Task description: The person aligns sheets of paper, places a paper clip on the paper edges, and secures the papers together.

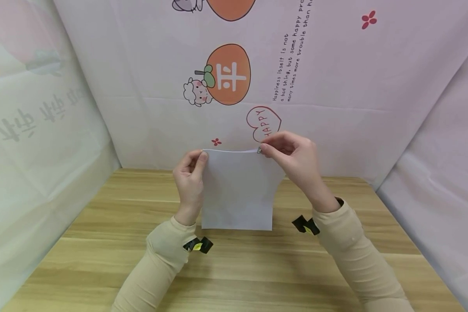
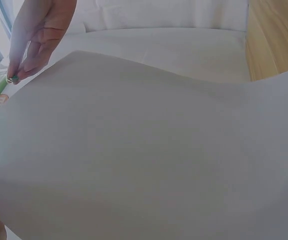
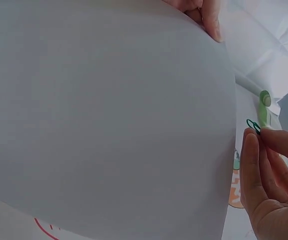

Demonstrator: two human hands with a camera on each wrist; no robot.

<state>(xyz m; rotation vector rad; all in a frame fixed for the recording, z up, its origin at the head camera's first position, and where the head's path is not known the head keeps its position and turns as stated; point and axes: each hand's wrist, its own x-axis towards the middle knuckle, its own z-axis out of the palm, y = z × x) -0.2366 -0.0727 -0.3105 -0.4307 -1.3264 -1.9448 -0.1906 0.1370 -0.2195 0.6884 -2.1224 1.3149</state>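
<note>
The right hand point(image 1: 296, 158) pinches the green clip point(image 1: 259, 150) just beside the far edge of the paper point(image 1: 235, 190), its loops projecting left from the fingertips, while the left hand point(image 1: 191, 177), farther from the clip, pinches the paper's far left corner.

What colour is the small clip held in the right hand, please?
The clip is green, which shows best in the right wrist view.
</note>
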